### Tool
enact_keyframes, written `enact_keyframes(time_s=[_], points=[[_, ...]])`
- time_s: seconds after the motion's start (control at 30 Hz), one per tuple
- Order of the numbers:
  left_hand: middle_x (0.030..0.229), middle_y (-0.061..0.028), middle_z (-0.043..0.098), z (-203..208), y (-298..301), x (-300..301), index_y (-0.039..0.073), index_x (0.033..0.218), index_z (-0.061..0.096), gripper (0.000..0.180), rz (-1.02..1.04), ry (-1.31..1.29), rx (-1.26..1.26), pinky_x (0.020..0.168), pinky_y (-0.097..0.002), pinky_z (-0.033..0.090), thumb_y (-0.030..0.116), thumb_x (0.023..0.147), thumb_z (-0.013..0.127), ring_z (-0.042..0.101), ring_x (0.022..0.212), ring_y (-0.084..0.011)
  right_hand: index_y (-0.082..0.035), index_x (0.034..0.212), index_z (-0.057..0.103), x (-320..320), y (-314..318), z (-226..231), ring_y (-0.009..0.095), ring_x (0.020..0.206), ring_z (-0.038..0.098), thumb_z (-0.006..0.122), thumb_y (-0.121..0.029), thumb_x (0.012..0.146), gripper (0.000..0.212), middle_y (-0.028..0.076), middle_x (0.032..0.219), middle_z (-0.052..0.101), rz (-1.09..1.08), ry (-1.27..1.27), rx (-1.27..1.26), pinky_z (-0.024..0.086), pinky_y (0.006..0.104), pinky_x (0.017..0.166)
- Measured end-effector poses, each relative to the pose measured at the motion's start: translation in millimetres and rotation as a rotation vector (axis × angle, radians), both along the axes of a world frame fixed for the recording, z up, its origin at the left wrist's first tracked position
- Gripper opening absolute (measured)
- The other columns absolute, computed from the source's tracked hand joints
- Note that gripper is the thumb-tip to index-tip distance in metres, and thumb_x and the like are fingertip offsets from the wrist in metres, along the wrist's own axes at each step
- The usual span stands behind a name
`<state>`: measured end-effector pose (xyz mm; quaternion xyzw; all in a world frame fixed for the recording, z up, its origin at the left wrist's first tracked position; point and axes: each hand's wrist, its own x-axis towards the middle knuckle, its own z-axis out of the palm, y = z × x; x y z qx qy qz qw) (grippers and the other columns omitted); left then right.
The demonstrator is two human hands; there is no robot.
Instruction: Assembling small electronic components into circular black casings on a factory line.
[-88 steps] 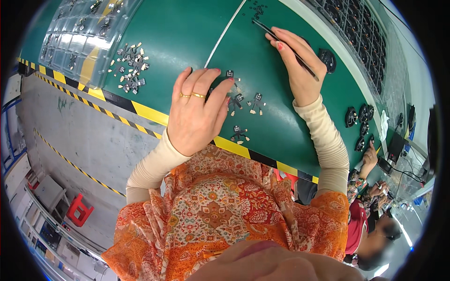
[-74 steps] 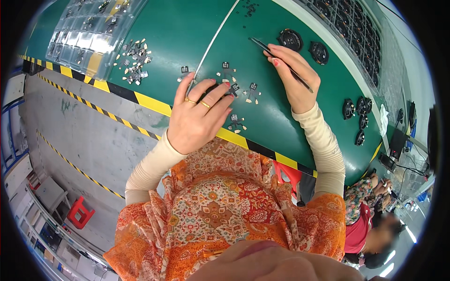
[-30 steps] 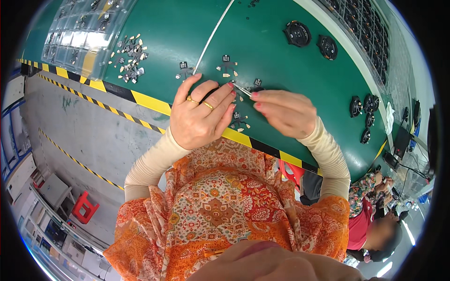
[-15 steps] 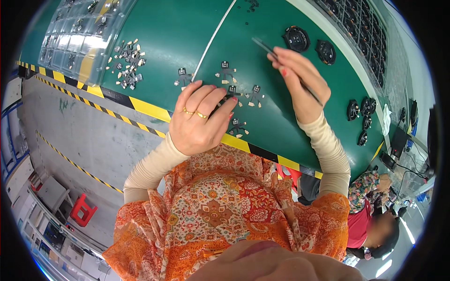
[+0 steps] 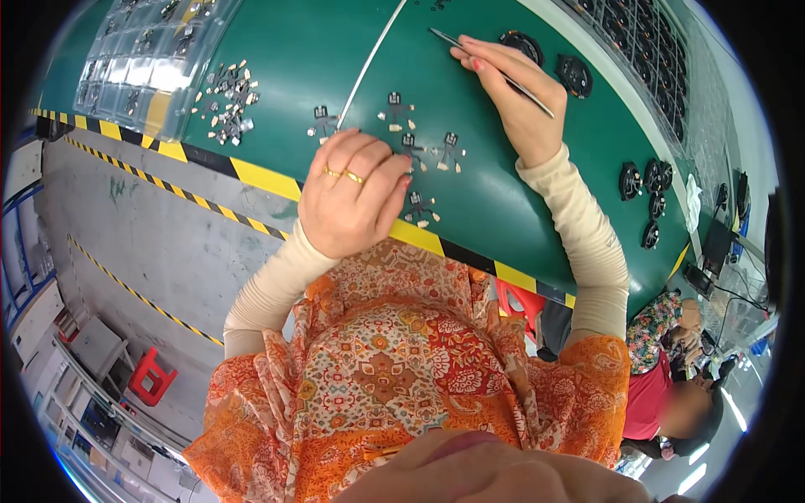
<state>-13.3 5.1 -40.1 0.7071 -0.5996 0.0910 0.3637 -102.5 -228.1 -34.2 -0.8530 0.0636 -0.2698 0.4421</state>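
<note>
My right hand (image 5: 528, 105) is closed around slim metal tweezers (image 5: 507, 82), their tips over the green table toward its far side. Beyond those tips lie small black rings (image 5: 439, 4), cut by the picture's upper edge. My left hand (image 5: 352, 197) rests near the table's front edge, fingers curled and pressed together; what they hold, if anything, is hidden. Close to its fingertips sits a small black wired part (image 5: 408, 141) with pale connectors. Similar wired parts lie around it: one (image 5: 320, 113) to the left, another (image 5: 395, 101) farther back, one (image 5: 451, 141) to the right and one (image 5: 416, 201) nearer me.
A heap of wired parts (image 5: 226, 101) lies left, beside a clear compartment tray (image 5: 172, 126). Black round speaker-like units (image 5: 574, 77) stand back right, with smaller ones (image 5: 631, 181) farther right. A white line (image 5: 369, 67) crosses the table; striped tape (image 5: 419, 237) marks its front edge.
My right hand has moved farther across the table and slightly left with the tweezers, toward the small black rings. My left hand stays by the wired parts. The whole view has shifted slightly.
</note>
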Motion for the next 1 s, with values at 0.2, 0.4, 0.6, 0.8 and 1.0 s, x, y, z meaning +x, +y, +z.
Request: enact_keyframes(time_s=[0.2,0.4,0.6,0.8,1.0], points=[[0.098,-0.0037,0.062,0,26,-21,0.008,0.098,0.066,0.026,-0.071,-0.071,-0.081,0.091,-0.0423,0.047,0.011,0.074,0.075,0.060,0.091,-0.0233,0.009,0.109,0.067,-44,20,24,0.031,0.103,0.069,0.059,0.011,0.086,0.025,0.022,0.114,0.068,0.233,-0.061,-0.215,0.057,0.0365,0.087],[0.115,-0.0043,0.064,-10,31,-42,0.004,0.105,0.071,0.033,-0.030,-0.124,0.062,0.090,-0.0412,0.047,0.012,0.073,0.076,0.057,0.101,-0.0220,0.008,0.110,0.067,-99,46,21,0.038,0.104,0.068,0.069,0.007,0.075,0.035,0.023,0.119,0.065,0.498,-0.002,-0.280,0.058,0.0404,0.086],[0.116,-0.0020,0.064,-6,29,-28,0.007,0.102,0.072,0.031,-0.122,-0.144,0.058,0.093,-0.0404,0.045,0.015,0.073,0.077,0.056,0.101,-0.0203,0.008,0.109,0.067,-102,49,15,0.039,0.102,0.068,0.070,0.006,0.072,0.037,0.022,0.117,0.066,0.539,-0.018,-0.300,0.059,0.0404,0.084],[0.114,0.0012,0.065,-4,29,-21,0.010,0.100,0.074,0.031,-0.150,-0.247,0.050,0.096,-0.0393,0.043,0.020,0.071,0.079,0.055,0.102,-0.0181,0.009,0.110,0.066,-99,49,15,0.039,0.102,0.068,0.070,0.006,0.073,0.037,0.022,0.116,0.066,0.574,-0.008,-0.283,0.059,0.0409,0.084],[0.112,0.0032,0.067,-3,28,-13,0.011,0.095,0.075,0.025,-0.208,-0.242,0.062,0.097,-0.0390,0.044,0.020,0.073,0.078,0.056,0.100,-0.0172,0.008,0.109,0.067,-96,53,20,0.034,0.101,0.069,0.072,0.005,0.075,0.035,0.021,0.114,0.066,0.511,0.038,-0.299,0.060,0.0377,0.084]])
